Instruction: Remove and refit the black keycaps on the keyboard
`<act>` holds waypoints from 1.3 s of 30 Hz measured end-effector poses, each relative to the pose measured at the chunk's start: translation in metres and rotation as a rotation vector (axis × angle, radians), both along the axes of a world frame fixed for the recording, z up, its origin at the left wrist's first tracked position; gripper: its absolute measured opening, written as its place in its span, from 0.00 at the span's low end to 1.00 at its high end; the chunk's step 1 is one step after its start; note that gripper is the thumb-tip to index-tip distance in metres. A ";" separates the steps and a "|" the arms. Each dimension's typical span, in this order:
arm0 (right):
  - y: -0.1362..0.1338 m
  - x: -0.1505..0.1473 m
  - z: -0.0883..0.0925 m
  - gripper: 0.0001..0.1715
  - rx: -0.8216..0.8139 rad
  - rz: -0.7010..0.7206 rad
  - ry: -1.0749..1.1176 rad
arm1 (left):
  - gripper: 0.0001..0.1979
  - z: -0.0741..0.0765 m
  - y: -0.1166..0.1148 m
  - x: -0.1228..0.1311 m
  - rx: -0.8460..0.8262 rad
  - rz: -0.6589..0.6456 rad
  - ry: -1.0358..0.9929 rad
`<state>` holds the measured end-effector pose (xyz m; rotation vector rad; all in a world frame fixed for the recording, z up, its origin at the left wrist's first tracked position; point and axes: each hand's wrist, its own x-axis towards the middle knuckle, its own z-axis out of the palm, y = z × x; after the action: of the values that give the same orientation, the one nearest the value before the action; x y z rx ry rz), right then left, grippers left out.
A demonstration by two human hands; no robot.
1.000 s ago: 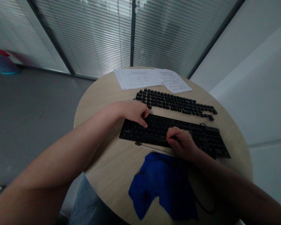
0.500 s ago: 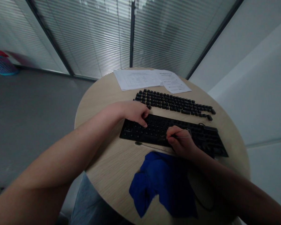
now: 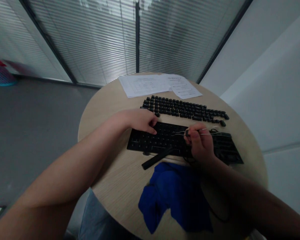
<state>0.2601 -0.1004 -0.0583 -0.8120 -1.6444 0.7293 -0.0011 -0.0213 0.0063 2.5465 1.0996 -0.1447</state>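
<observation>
A black keyboard point(image 3: 162, 136), with most of its keycaps off on the left and middle, lies across the table. My left hand point(image 3: 143, 120) grips its far left edge, thumb down on the keyboard and the other fingers curled. A wire keycap puller point(image 3: 181, 132) is pinched in my right hand point(image 3: 201, 141) over the middle of the keyboard, its wire ends towards the left. A long black spacebar keycap point(image 3: 157, 159) lies slanted over the near edge of the keyboard and onto the table.
Loose black keycaps point(image 3: 175, 106) sit in rows behind the keyboard. Printed papers point(image 3: 145, 85) lie at the back of the round wooden table point(image 3: 100, 110). A crumpled blue cloth point(image 3: 175, 193) is at the front. A basket point(image 3: 1, 75) stands on the floor at far left.
My right hand has moved up and right, turning so the puller's wires point left. The spacebar keycap now lies loose at the near edge. My left hand stays in place.
</observation>
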 end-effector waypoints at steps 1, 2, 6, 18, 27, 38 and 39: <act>-0.001 0.002 0.004 0.13 0.057 -0.002 -0.032 | 0.14 0.000 0.001 -0.001 0.000 -0.010 -0.027; -0.003 0.005 0.008 0.13 0.123 0.014 -0.072 | 0.14 0.001 0.001 -0.002 0.004 -0.020 -0.054; -0.007 0.016 0.026 0.14 0.359 0.125 -0.233 | 0.13 0.010 -0.005 -0.001 0.045 -0.046 -0.130; 0.005 0.028 0.041 0.26 0.533 -0.369 -0.275 | 0.20 0.017 -0.068 0.050 0.206 -0.231 -0.019; 0.014 0.030 0.034 0.23 0.521 -0.254 -0.244 | 0.12 0.010 -0.073 0.061 0.159 -0.251 0.070; 0.016 0.032 0.035 0.19 0.381 -0.230 -0.440 | 0.11 0.020 -0.032 0.020 -0.247 -0.062 -0.757; 0.016 0.031 0.035 0.17 0.369 -0.211 -0.467 | 0.12 0.018 -0.030 0.019 -0.250 -0.030 -0.802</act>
<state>0.2908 -0.0843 -0.0232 -0.9094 -1.9890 0.0759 0.0177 -0.0514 0.0239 2.0668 0.6641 0.6363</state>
